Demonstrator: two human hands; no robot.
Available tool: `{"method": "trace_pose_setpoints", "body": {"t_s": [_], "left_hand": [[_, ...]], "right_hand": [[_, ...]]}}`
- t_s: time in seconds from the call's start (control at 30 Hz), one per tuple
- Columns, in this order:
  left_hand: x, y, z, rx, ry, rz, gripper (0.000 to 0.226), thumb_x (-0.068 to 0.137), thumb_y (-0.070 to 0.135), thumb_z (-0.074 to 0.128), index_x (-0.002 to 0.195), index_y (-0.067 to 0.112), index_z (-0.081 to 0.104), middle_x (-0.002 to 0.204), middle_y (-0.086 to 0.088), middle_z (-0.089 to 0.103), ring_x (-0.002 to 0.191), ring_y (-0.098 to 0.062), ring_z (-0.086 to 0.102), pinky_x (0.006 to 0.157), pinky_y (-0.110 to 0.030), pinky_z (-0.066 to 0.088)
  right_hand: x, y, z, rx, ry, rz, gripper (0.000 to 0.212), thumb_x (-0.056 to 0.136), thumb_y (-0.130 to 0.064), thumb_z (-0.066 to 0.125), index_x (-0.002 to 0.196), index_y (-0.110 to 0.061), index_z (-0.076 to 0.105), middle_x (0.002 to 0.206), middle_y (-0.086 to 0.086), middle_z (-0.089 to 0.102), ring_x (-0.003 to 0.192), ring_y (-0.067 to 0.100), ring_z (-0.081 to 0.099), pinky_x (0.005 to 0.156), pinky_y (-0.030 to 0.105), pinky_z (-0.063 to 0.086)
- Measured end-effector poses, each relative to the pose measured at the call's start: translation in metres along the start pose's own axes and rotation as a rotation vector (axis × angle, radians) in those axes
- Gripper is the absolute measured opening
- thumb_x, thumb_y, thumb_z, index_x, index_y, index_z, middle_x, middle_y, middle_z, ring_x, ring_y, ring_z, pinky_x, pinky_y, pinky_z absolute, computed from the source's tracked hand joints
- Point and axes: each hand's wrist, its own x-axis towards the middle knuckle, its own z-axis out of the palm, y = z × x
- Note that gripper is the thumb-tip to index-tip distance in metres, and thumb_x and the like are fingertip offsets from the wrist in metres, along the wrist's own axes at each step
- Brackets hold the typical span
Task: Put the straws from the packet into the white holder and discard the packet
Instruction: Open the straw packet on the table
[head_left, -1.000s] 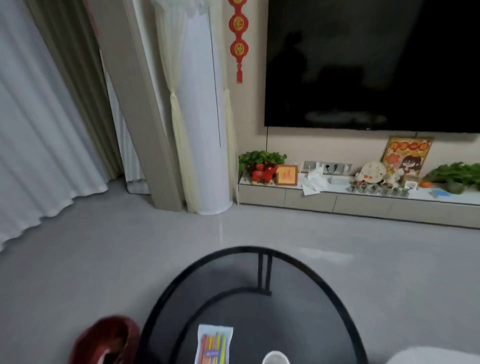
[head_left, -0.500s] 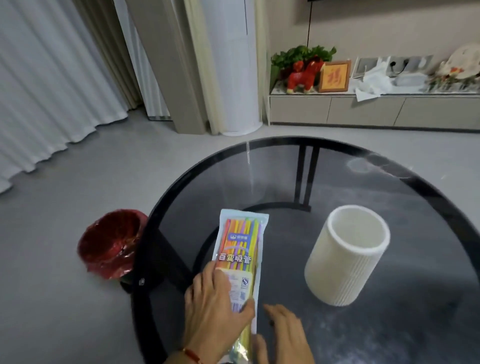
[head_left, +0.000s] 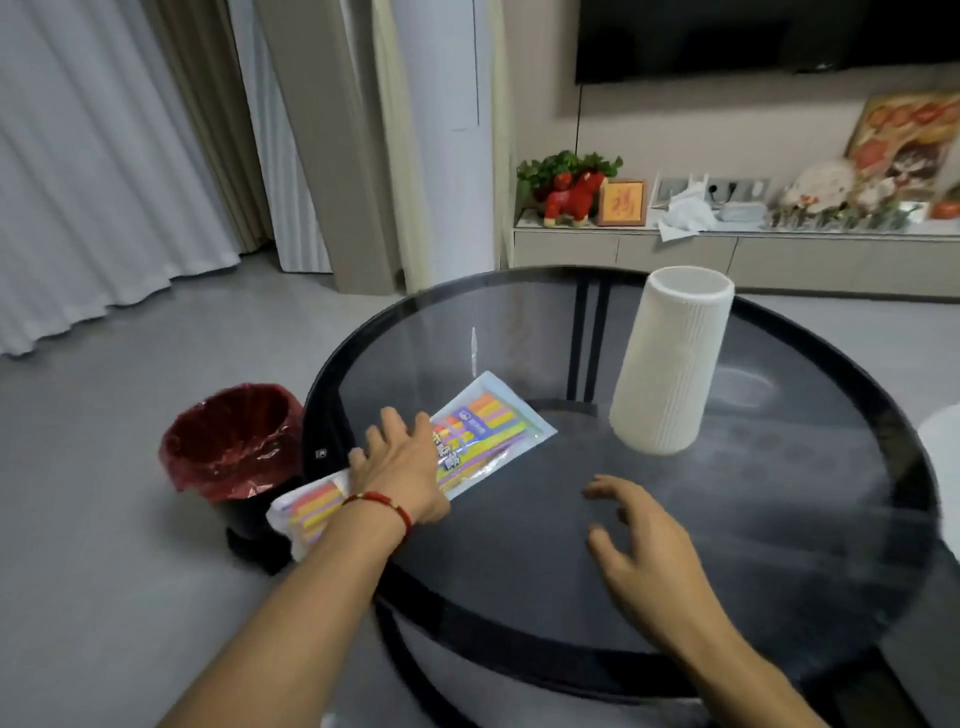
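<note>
One straw packet (head_left: 488, 421) lay under the left hand (head_left: 402, 467), its fingers flat. One white holder (head_left: 670, 364) stood near. The right hand (head_left: 639, 540) hovered, fingers spread, empty.

A: What kind of place is this?

B: A home. It looks like a living room.

A: How can you tell?

B: A big flat black TV (head_left: 753, 36) is on the wall. Under it is a long low pale cabinet (head_left: 675, 254) with a leafy green plant (head_left: 566, 166), 1 red toy horse (head_left: 571, 200) and a small gold framed picture (head_left: 622, 202). Long white curtains (head_left: 93, 182) reach the smooth grey floor (head_left: 130, 571). A small bin with a red plastic bag (head_left: 228, 441) stands beside a round black glass table (head_left: 779, 519).
</note>
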Motion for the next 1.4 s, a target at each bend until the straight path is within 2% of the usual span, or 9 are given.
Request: {"method": "trace_pose_setpoints", "body": {"t_s": [0.13, 0.3, 0.4, 0.5, 0.6, 0.77, 0.93, 1.23, 1.4], "left_hand": [[-0.020, 0.000, 0.001, 0.008, 0.174, 0.177, 0.063, 0.065, 0.028, 0.076, 0.115, 0.028, 0.038, 0.119, -0.004, 0.050, 0.110, -0.031, 0.045, 0.087, -0.041, 0.034], [-0.044, 0.009, -0.006, -0.028, 0.325, 0.445, 0.054, 0.063, 0.022, 0.074, 0.095, 0.037, 0.033, 0.100, 0.005, 0.056, 0.099, -0.025, 0.045, 0.080, -0.035, 0.029], [-0.040, 0.024, -0.026, 0.053, 0.354, 0.574, 0.058, 0.063, 0.021, 0.077, 0.102, 0.034, 0.036, 0.102, 0.005, 0.054, 0.104, -0.024, 0.049, 0.099, -0.039, 0.033], [-0.038, 0.044, -0.040, 0.078, 0.338, 0.657, 0.068, 0.071, 0.030, 0.075, 0.130, 0.028, 0.041, 0.137, -0.003, 0.048, 0.131, -0.027, 0.039, 0.118, -0.053, 0.020], [-0.049, 0.069, -0.028, -0.369, 0.296, 0.726, 0.067, 0.079, 0.036, 0.056, 0.144, 0.023, 0.045, 0.153, -0.004, 0.039, 0.143, -0.022, 0.028, 0.120, -0.047, 0.018], [-0.055, 0.083, 0.009, -0.672, 0.301, 0.637, 0.035, 0.088, 0.031, 0.062, 0.120, 0.022, 0.054, 0.119, 0.008, 0.054, 0.109, -0.005, 0.034, 0.111, -0.048, 0.031], [-0.042, 0.085, 0.009, -0.703, 0.345, 0.640, 0.031, 0.083, 0.027, 0.071, 0.109, 0.022, 0.054, 0.108, 0.008, 0.055, 0.096, 0.001, 0.030, 0.107, -0.053, 0.034], [-0.043, 0.073, -0.001, -0.739, 0.365, 0.637, 0.021, 0.080, 0.028, 0.073, 0.091, 0.020, 0.056, 0.100, 0.008, 0.058, 0.099, -0.012, 0.050, 0.094, -0.045, 0.043], [-0.044, 0.069, -0.003, -0.669, 0.356, 0.602, 0.022, 0.075, 0.023, 0.074, 0.088, 0.018, 0.057, 0.099, 0.006, 0.058, 0.099, -0.016, 0.050, 0.092, -0.046, 0.044]], "right_hand": [[-0.016, -0.018, -0.014, 0.011, 0.053, 0.101, 0.040, 0.101, -0.020, 0.058, 0.141, -0.016, 0.056, 0.144, 0.004, 0.062, 0.130, 0.024, 0.060, 0.100, 0.028, 0.043], [-0.005, -0.037, -0.046, -0.005, -0.011, 0.144, 0.033, 0.105, -0.026, 0.053, 0.133, -0.011, 0.060, 0.127, 0.010, 0.071, 0.105, 0.026, 0.068, 0.086, 0.036, 0.053], [-0.005, -0.028, -0.053, 0.242, 0.034, 0.201, 0.011, 0.102, -0.016, 0.062, 0.104, -0.008, 0.069, 0.098, 0.009, 0.079, 0.078, 0.020, 0.079, 0.071, 0.039, 0.066], [0.000, -0.023, -0.048, 0.510, 0.018, 0.282, 0.010, 0.101, -0.009, 0.064, 0.094, -0.001, 0.068, 0.083, 0.014, 0.078, 0.063, 0.017, 0.077, 0.061, 0.033, 0.065], [0.012, -0.018, -0.033, 0.726, 0.023, 0.314, 0.009, 0.101, -0.008, 0.063, 0.098, 0.001, 0.067, 0.080, 0.014, 0.080, 0.064, 0.023, 0.077, 0.061, 0.033, 0.063], [0.020, -0.012, -0.014, 1.068, -0.010, 0.338, 0.018, 0.106, -0.016, 0.059, 0.110, 0.000, 0.067, 0.104, 0.019, 0.080, 0.087, 0.025, 0.079, 0.071, 0.033, 0.064], [0.026, -0.014, -0.006, 1.177, 0.006, 0.307, 0.020, 0.103, -0.020, 0.064, 0.116, -0.006, 0.069, 0.105, 0.011, 0.081, 0.094, 0.024, 0.080, 0.071, 0.029, 0.062], [0.034, -0.023, 0.004, 1.438, -0.118, 0.428, 0.023, 0.100, -0.018, 0.065, 0.119, -0.005, 0.071, 0.111, 0.016, 0.079, 0.094, 0.022, 0.080, 0.073, 0.029, 0.064], [0.033, -0.026, 0.006, 1.310, -0.119, 0.399, 0.018, 0.100, -0.015, 0.067, 0.109, -0.002, 0.076, 0.109, 0.018, 0.081, 0.094, 0.024, 0.080, 0.072, 0.027, 0.063]]}}
